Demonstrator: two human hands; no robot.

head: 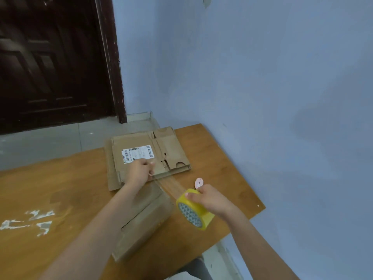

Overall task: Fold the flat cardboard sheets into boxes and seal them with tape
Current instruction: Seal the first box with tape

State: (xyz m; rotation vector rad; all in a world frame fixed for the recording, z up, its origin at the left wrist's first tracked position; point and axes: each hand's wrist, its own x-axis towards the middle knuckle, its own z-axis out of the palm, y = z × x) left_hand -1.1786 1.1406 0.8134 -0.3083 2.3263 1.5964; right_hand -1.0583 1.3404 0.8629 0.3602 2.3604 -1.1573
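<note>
Two bare hands are kept busy over the orange-brown wooden table: the free end of the clear tape strip is pinched by the left hand just above the near edge of the flat brown cardboard sheets, which are stacked at the table's far side, while the yellow roll of packing tape is gripped by the curled fingers of the right hand, held clear of the table. A folded brown cardboard box is seen beneath the left forearm. The stretched strip could be twisted or stuck to itself if tension is lost, or fixed to the flat sheets instead of the box.
</note>
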